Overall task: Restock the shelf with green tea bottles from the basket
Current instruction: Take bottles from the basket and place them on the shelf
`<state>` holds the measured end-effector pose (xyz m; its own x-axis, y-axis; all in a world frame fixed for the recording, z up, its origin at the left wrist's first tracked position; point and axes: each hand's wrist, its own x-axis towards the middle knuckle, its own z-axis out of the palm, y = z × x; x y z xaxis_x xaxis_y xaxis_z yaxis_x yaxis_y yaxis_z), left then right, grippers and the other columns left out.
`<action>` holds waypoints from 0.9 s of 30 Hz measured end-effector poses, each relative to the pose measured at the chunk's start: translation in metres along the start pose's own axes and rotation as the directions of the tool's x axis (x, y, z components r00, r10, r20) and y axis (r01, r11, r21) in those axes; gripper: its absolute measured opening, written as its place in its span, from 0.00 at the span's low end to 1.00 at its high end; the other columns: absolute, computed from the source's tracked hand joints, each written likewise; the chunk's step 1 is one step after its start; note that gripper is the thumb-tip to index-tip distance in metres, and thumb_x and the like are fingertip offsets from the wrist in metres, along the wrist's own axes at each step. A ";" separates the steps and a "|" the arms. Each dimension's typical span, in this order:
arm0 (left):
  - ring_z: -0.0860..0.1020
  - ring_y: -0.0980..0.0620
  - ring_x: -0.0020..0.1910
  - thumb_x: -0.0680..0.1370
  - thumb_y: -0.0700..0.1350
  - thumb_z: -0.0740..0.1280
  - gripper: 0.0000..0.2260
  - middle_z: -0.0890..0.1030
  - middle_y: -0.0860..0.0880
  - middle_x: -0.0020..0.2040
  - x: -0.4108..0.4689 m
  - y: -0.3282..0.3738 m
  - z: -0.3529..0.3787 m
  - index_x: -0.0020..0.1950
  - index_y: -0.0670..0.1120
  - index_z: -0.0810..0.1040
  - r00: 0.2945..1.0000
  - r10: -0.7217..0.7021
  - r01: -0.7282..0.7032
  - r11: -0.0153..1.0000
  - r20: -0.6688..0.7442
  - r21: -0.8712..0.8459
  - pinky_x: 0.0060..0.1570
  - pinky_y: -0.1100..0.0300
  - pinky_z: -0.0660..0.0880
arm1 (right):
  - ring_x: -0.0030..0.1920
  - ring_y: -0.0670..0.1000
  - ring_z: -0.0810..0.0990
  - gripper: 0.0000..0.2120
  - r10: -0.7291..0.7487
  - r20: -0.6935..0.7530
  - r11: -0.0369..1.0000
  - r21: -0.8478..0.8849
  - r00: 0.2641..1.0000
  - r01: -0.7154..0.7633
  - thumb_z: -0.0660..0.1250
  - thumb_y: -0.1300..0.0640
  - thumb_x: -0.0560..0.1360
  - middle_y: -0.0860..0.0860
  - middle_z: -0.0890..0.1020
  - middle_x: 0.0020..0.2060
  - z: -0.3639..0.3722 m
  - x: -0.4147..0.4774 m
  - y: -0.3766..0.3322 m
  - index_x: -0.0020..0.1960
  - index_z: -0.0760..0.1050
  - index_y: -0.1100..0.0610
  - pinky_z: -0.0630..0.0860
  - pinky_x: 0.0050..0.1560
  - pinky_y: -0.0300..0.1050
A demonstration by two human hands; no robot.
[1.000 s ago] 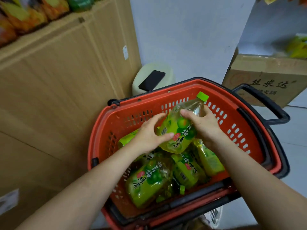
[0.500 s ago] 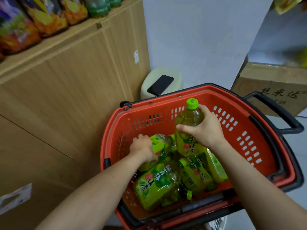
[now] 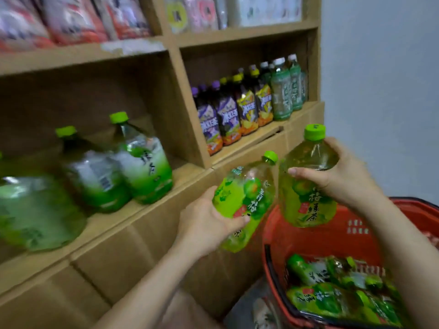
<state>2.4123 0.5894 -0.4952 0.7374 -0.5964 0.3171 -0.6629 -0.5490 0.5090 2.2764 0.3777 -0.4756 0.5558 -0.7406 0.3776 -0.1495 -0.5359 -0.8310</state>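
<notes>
Three shelf bottles [image 3: 142,167] standing on shelf [image 3: 104,222]; left grip [image 3: 204,224] holds tilted bottle [image 3: 242,193], right grip [image 3: 342,179] holds upright bottle [image 3: 306,200]; several more lie in basket [image 3: 308,236]. Roughly midway.

Leftmost shelf bottle [image 3: 35,210] a green smear (label unreadable), basket [image 3: 318,241] cropped at the right edge.

Purple-capped bottles [image 3: 210,122], snack packets [image 3: 71,20]

Left hand [image 3: 209,224] and right hand [image 3: 342,176] extended forward, fingers curled gripping.
</notes>
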 end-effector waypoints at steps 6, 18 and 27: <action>0.81 0.54 0.49 0.56 0.66 0.75 0.35 0.83 0.56 0.49 -0.064 -0.035 -0.112 0.60 0.55 0.74 0.917 -0.168 0.091 0.971 -0.362 -0.221 0.52 0.52 0.78 | 0.59 0.44 0.74 0.42 -0.181 0.081 0.937 0.318 0.980 0.147 0.78 0.41 0.60 0.44 0.76 0.58 0.057 -0.038 -0.104 0.70 0.69 0.49 0.68 0.62 0.41; 0.73 0.54 0.53 0.66 0.52 0.77 0.35 0.74 0.52 0.55 -0.130 -0.157 -0.227 0.68 0.47 0.66 0.570 -0.397 0.250 0.918 -0.720 -0.308 0.52 0.63 0.66 | 0.66 0.51 0.71 0.39 -0.345 0.274 0.866 0.462 0.898 0.192 0.76 0.39 0.61 0.48 0.74 0.66 0.201 -0.111 -0.236 0.69 0.68 0.45 0.70 0.60 0.45; 0.72 0.42 0.63 0.68 0.56 0.75 0.38 0.73 0.41 0.65 -0.105 -0.250 -0.221 0.70 0.41 0.63 0.434 -0.602 0.309 0.798 -0.670 -0.517 0.62 0.50 0.70 | 0.66 0.50 0.70 0.40 -0.359 0.316 0.897 0.375 0.878 0.232 0.75 0.36 0.61 0.47 0.75 0.65 0.277 -0.143 -0.277 0.70 0.66 0.44 0.68 0.61 0.47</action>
<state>2.5294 0.9187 -0.4790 0.8060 0.4642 0.3673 -0.2343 -0.3196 0.9181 2.4642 0.7440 -0.4129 0.8001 -0.3300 0.5010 0.3018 -0.5004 -0.8115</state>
